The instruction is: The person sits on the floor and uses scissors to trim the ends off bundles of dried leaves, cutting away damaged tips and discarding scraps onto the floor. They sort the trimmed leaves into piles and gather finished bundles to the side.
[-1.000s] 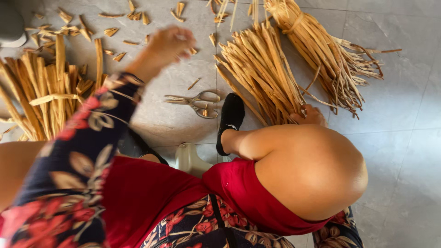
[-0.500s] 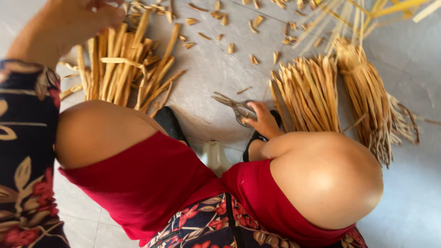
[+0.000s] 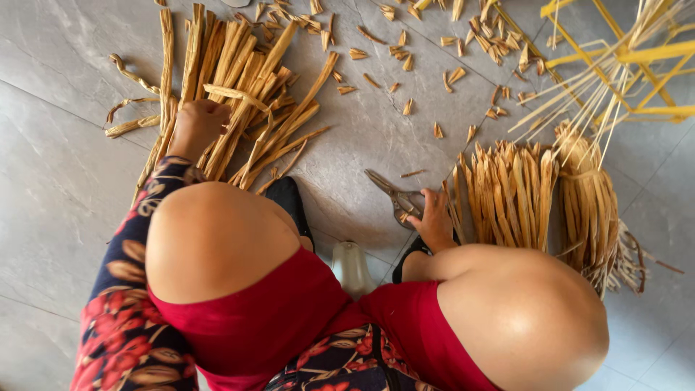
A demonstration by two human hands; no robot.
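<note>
The left hand (image 3: 197,127) is curled shut around some of the long, dry, tan plant strips (image 3: 239,101) that lie in a loose heap on the grey stone tile floor (image 3: 58,166), well to the left of the metal scissors (image 3: 394,199). The right hand (image 3: 436,221) rests on the handles of those scissors with its fingers bent over them, but I cannot tell if it grips them tight. Just to the right of the scissors stands a neat bunch of short cut tan strips (image 3: 507,192), and beyond the scissors many small cut tan bits (image 3: 434,65) are scattered on the floor.
</note>
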